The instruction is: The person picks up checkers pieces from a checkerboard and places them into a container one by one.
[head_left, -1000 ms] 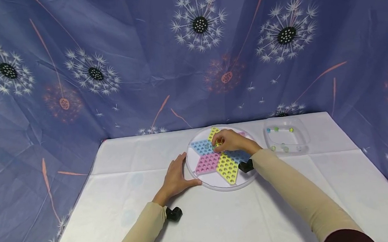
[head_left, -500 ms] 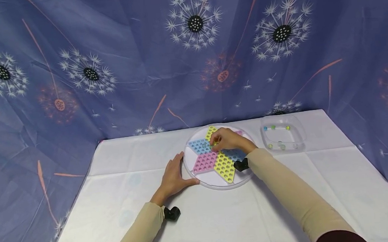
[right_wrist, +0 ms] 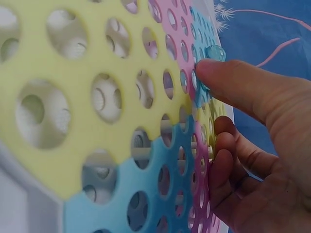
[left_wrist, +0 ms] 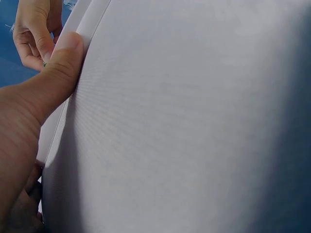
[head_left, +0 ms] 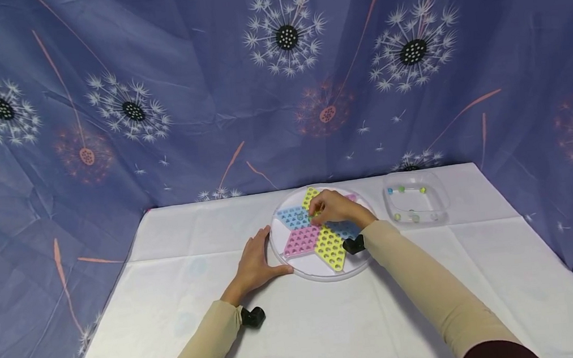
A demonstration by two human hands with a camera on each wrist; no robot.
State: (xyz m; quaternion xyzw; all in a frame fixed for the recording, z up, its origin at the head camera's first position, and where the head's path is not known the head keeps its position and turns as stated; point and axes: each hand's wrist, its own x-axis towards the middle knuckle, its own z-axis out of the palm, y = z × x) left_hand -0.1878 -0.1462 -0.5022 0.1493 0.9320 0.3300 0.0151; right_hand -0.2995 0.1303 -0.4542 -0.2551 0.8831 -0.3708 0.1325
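Observation:
A round Chinese checkers board [head_left: 299, 266] lies on the table, with a star of blue, pink and yellow holed sections. Its left rim is touched by my left hand [head_left: 255, 261], thumb and fingers spread apart along the edge; in the left wrist view the thumb [left_wrist: 65, 60] presses against that rim. Over the board's middle, my right hand [head_left: 334, 206] pinches a small greenish marble [left_wrist: 44, 63], mostly covered by the fingertips. Just beyond the right thumb, a clear bluish marble [right_wrist: 215, 53] sits in the blue section.
Right of the board stands a clear plastic tray [head_left: 442, 202] with several blue, green and clear marbles inside. A white cloth [head_left: 330, 328] covers the table. Behind it hangs a blue curtain [head_left: 207, 95] with a dandelion print.
The head view has shifted slightly, so the scene sits a little farther left. Both hands keep nearly the same places on the board, and the right still pinches the marble.

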